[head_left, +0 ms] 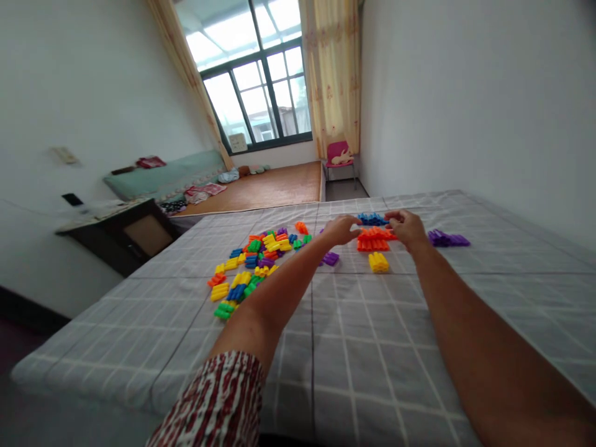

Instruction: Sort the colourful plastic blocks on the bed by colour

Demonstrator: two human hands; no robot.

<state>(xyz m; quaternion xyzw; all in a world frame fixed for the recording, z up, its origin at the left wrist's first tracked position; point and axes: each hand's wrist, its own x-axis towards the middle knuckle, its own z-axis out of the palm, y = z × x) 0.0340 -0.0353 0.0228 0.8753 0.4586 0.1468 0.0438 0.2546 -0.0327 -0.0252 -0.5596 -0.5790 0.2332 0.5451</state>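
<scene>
My left hand (342, 230) and my right hand (406, 227) reach forward over the bed to the two ends of a row of blue plastic building blocks (371, 219). Fingers of both hands are bent in and pinch at the row's ends. Just nearer lie rows of orange building blocks (372, 244), close under my fingers. A yellow building block cluster (379, 262) sits in front of the orange ones. Purple building blocks (447, 238) lie to the right of my right hand. More purple blocks (330, 259) show beside my left forearm, which partly hides them.
A loose pile of mixed-colour blocks (254, 261) spreads left of my left arm on the grey checked bedsheet (354, 360). A dark cabinet (139, 236) stands at the left. Beyond are another bed (279, 183), a pink chair (338, 152) and a window; a white wall borders the right.
</scene>
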